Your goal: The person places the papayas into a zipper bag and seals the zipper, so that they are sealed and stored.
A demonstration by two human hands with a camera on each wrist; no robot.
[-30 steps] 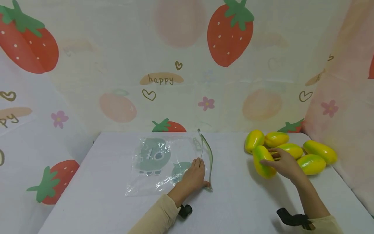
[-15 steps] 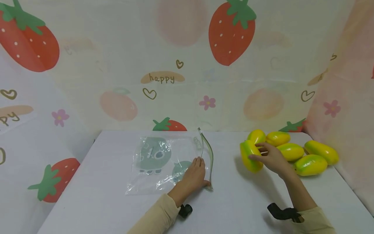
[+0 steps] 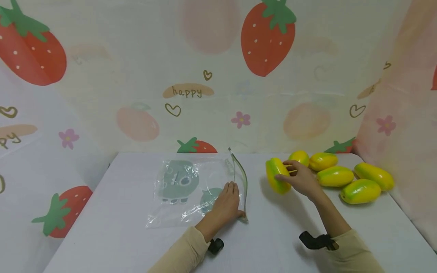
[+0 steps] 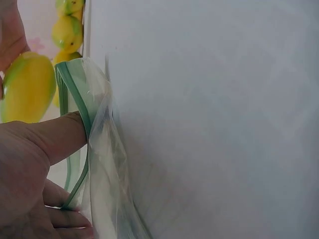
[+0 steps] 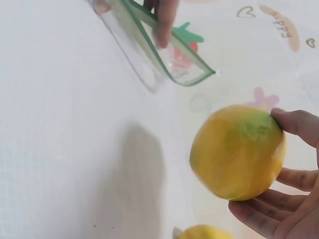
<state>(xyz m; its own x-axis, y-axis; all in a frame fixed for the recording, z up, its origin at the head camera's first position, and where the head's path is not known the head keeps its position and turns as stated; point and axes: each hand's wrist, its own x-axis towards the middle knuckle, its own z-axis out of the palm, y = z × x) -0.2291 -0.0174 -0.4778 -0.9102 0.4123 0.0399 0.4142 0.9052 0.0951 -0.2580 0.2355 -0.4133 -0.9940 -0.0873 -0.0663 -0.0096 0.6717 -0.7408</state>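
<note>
We've got a cream back wall (image 3: 259,98) across the upper half of the frame, w/ a whitish side wall (image 3: 34,167) at L & a pinkish side wall (image 3: 409,159) at R. Prints incl. a big red strawberry (image 3: 268,49) top ctr-right, a "happy" label (image 3: 188,91) nr the ctr & a pink flower (image 3: 241,120) below & right of it. A white tabletop (image 3: 102,227) spans the lower part. Light looks soft, a bit dim up top.
</note>
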